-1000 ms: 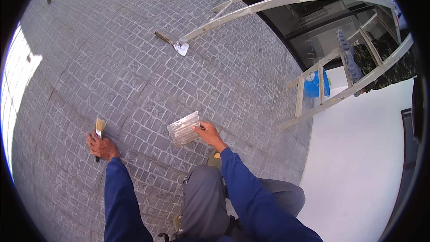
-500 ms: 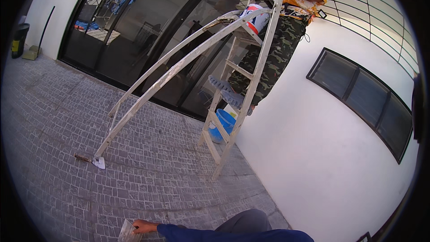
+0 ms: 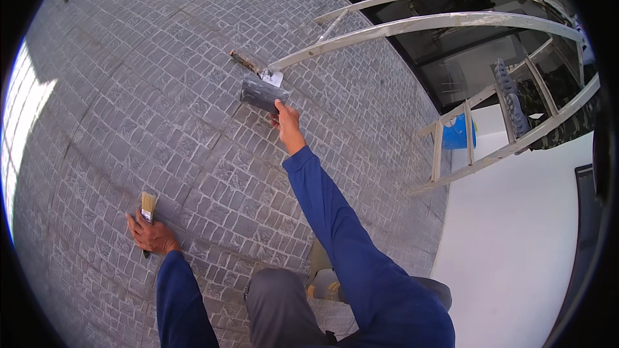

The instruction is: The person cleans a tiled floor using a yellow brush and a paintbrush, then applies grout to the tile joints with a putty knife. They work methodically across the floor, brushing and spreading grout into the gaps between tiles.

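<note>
The grey cobbled paving [image 3: 161, 90] is filling most of the frame, from the upper left down to the bottom edge, its joints showing pale between the stones. Nothing on it is telling worked ground from unworked, so how much is finished cannot be judged from here.

A white stepladder [image 3: 451, 22] is arching across the upper right, its foot coming down on the stones near the upper centre and its steps standing against the white wall [image 3: 516, 245] at the right. A blue bucket [image 3: 459, 132] is showing behind the ladder's lower rungs.

The person is crouching at the bottom centre, both blue sleeves reaching well apart. The right hand [image 3: 287, 125] is stretching up to the middle of the frame, its fingers closing on the lower edge of a flat grey sheet [image 3: 261, 93], likely sandpaper, held just beside the ladder's foot. Judging by that reach, the sheet is being carried or placed, not rubbed.

The left hand [image 3: 151, 235] is pressing down on the stones at the lower left, clamped on the handle of a small paintbrush [image 3: 148, 206] whose pale bristles are pointing up the frame. A trowel [image 3: 255, 67] is lying untouched by the ladder's foot.
</note>
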A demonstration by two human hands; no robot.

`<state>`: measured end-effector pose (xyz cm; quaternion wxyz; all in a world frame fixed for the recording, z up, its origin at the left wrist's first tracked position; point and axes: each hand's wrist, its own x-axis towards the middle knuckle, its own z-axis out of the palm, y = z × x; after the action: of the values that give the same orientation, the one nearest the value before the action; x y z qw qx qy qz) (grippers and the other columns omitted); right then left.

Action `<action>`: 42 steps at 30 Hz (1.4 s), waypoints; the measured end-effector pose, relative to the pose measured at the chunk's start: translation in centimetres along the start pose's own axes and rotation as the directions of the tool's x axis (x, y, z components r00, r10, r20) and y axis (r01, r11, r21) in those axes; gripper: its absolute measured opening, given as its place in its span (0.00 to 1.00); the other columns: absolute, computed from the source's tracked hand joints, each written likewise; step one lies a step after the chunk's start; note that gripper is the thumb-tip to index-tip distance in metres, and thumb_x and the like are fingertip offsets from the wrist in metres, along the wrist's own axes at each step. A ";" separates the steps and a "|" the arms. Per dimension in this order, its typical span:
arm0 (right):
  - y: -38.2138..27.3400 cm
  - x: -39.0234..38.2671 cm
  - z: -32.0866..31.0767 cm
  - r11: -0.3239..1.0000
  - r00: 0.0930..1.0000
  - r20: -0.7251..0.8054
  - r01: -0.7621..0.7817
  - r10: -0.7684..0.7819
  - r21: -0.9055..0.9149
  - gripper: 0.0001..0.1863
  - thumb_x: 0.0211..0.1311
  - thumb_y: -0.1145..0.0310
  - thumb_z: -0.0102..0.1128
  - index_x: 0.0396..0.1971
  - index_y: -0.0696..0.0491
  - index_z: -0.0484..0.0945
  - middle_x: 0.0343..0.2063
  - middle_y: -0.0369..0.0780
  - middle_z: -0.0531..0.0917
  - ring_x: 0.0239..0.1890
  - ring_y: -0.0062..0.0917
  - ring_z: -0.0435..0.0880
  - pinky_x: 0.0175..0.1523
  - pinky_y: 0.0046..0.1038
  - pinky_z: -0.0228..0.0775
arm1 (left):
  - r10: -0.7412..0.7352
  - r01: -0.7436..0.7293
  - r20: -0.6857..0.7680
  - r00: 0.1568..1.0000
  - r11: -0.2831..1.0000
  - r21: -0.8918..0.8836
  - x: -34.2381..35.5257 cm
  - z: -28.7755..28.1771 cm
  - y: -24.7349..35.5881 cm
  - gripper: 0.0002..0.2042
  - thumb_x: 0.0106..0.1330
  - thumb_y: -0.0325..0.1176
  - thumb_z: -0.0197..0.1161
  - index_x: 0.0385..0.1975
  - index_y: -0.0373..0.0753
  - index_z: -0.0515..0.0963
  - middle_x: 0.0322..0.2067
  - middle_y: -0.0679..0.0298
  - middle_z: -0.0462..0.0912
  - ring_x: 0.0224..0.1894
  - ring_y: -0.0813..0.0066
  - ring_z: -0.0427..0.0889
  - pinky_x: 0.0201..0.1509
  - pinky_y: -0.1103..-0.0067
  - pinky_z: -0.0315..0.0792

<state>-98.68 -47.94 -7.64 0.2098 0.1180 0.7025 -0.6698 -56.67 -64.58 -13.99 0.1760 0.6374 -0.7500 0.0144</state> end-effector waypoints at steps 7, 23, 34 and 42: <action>4.9 2.2 0.2 0.877 0.977 -0.099 -0.122 0.188 0.465 0.13 0.64 0.60 0.65 0.36 0.53 0.75 0.27 0.38 0.80 0.27 0.25 0.82 0.29 0.29 0.77 | 0.010 -0.010 -0.012 1.000 0.999 -0.036 0.1 -0.6 0.4 0.19 0.67 0.25 0.52 0.55 0.52 0.77 0.63 0.67 0.73 0.63 0.63 0.73 0.64 0.63 0.66; 4.1 -11.0 -1.4 0.365 0.903 0.407 0.336 0.138 -0.868 0.28 0.58 0.45 0.67 0.24 0.60 0.80 0.18 0.42 0.82 0.21 0.32 0.82 0.29 0.37 0.72 | 0.017 -0.017 -0.009 1.000 0.999 -0.037 0.1 -0.4 0.5 0.21 0.64 0.23 0.55 0.56 0.52 0.75 0.65 0.68 0.70 0.65 0.62 0.70 0.65 0.62 0.63; -4.1 9.9 13.3 -0.129 0.664 0.532 0.556 -0.526 -0.821 0.28 0.55 0.64 0.67 0.56 0.57 0.73 0.49 0.46 0.76 0.55 0.40 0.71 0.59 0.42 0.61 | 0.060 -0.060 -0.032 0.998 0.998 -0.021 0.4 -0.3 0.5 0.19 0.67 0.22 0.53 0.54 0.50 0.77 0.62 0.64 0.74 0.62 0.61 0.74 0.62 0.65 0.69; -2.0 14.0 13.3 -0.230 0.604 0.585 0.562 -0.541 -0.794 0.22 0.59 0.70 0.58 0.55 0.56 0.73 0.44 0.46 0.77 0.51 0.40 0.73 0.54 0.44 0.62 | 0.092 -0.092 -0.026 0.995 0.996 0.003 0.6 -0.3 0.3 0.16 0.71 0.27 0.49 0.54 0.49 0.78 0.62 0.62 0.74 0.62 0.60 0.74 0.61 0.63 0.70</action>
<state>-110.12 -62.83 -12.42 -0.0857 -0.3803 0.9192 -0.0559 -56.97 -64.98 -13.48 0.1842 0.6022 -0.7762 0.0316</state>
